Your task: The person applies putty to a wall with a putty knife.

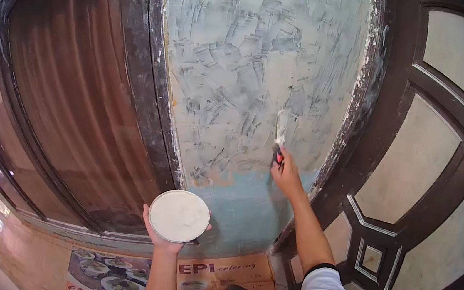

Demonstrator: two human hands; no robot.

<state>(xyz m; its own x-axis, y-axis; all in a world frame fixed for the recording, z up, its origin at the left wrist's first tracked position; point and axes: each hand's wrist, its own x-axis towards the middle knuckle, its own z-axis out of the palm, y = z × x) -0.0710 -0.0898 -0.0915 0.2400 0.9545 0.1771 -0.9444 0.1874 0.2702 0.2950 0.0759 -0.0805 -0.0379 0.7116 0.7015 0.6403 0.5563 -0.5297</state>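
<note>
My right hand (285, 170) is closed round the black-and-red handle of a putty knife (281, 129). White paste coats the blade, which points up and lies against or very close to the wall (222, 84). Patchy white and grey strokes of filler cover most of this wall panel; its lower part is smooth pale blue. My left hand (162, 243) holds up a round tub of white putty (179, 216) from below, its fingertips showing at both sides of the rim. The paste fills the tub close to its rim, and its surface is slightly uneven.
A dark-framed window with a reddish-brown curtain (73, 93) stands left of the wall. On the right is a dark wooden door (401, 163) with pale panels and a handle low down. A printed banner with food pictures (225, 274) covers the floor below me, beside tan tiles (22, 243).
</note>
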